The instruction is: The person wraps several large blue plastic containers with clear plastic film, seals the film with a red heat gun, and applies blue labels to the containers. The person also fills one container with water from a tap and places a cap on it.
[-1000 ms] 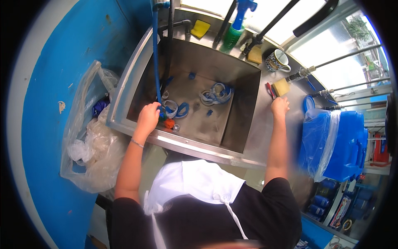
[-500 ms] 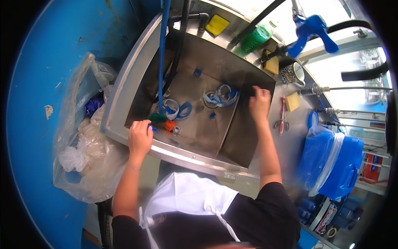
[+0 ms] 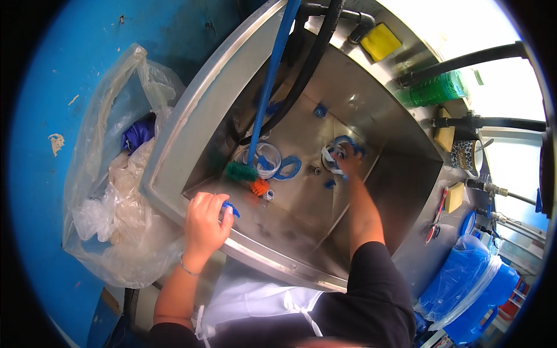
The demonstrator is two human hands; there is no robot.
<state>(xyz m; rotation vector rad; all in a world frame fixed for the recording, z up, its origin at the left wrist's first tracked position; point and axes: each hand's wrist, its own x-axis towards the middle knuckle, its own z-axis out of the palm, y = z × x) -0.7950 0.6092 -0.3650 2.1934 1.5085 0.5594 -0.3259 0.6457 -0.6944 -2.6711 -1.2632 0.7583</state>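
My left hand [image 3: 206, 223] rests at the near rim of the steel sink [image 3: 267, 255], its fingers closed on a small crumpled blue piece [image 3: 232, 210] that sticks out past the thumb. Down inside the sink, my right hand [image 3: 350, 161] reaches to a cluster of blue and white rings [image 3: 331, 155], which look like rolls or loops of band. Blur and the hand's back hide how its fingers sit on them. Farther left lie a white ring [image 3: 276, 163] and a blue ring [image 3: 288, 167], beside a green-bristled brush [image 3: 241, 171] and an orange scrubber [image 3: 259, 186].
Blue [image 3: 270, 81] and black hoses [image 3: 310, 69] hang into the sink's left part. A yellow sponge [image 3: 380, 42], green bottle [image 3: 439, 89], mug [image 3: 466, 156] and red-handled scissors [image 3: 436, 220] line the ledge. A clear plastic bag [image 3: 110, 232] hangs at left; blue containers [image 3: 473, 290] stand at right.
My right hand has gone from above the sink's right side down and left to the rings. My left hand stays near the front rim, still holding the blue piece. The view has shifted.
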